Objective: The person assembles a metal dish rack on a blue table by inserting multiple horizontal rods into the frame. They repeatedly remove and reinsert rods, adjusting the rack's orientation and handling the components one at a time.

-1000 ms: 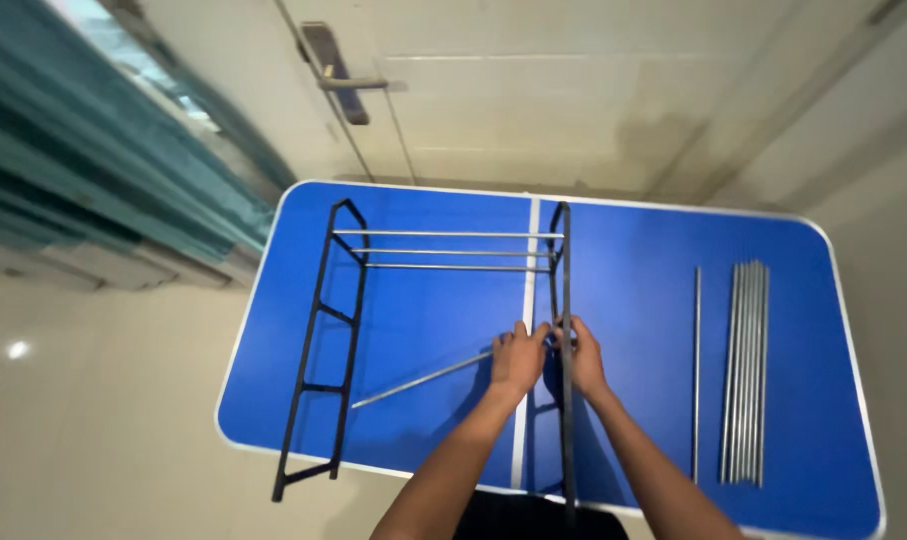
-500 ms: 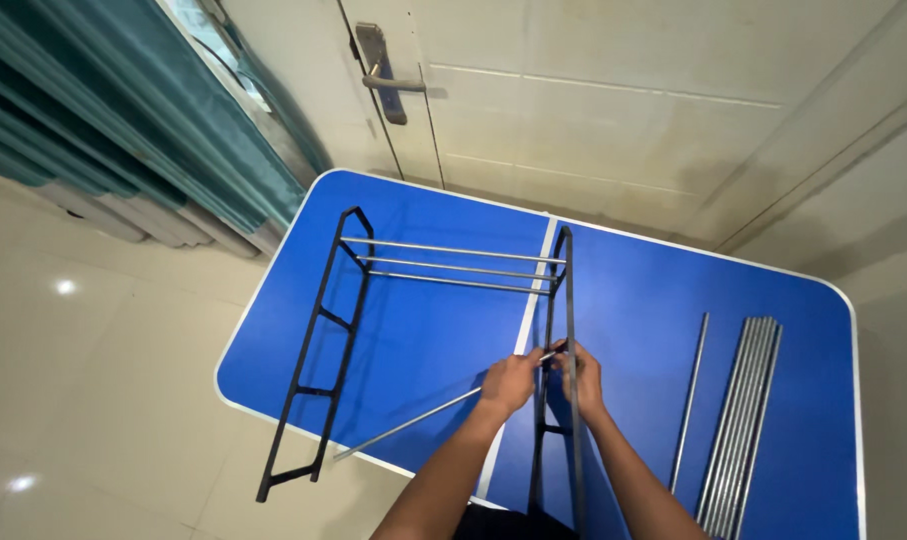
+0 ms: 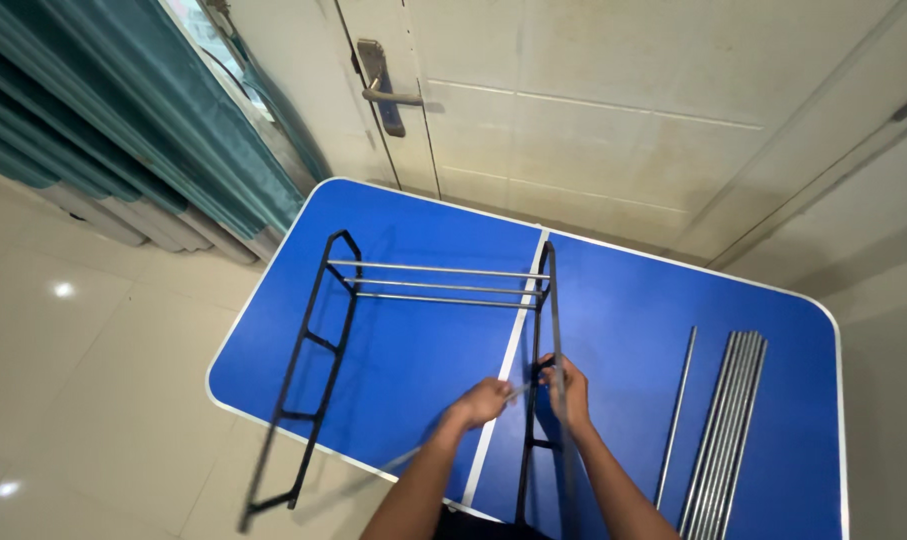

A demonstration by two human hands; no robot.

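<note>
The left hand (image 3: pixel 481 402) has its fingers closed around a thin silver rod (image 3: pixel 443 437) whose long axis slants from down-left, past the blue worktop (image 3: pixel 413 350) edge, up-right toward the black side frame (image 3: pixel 545 360). The rod's near tip lies just right of those fingers, nearly touching the frame. There the right hand (image 3: pixel 565 392), fingers wrapped on the frame's upright, stands just beside the rod tip.

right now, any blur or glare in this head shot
Head view: motion blur smears the left hand and the thin rod it holds; the right hand on the black frame is softer too; small glare spots on the floor tiles; wide-angle lens bends the door.
</note>
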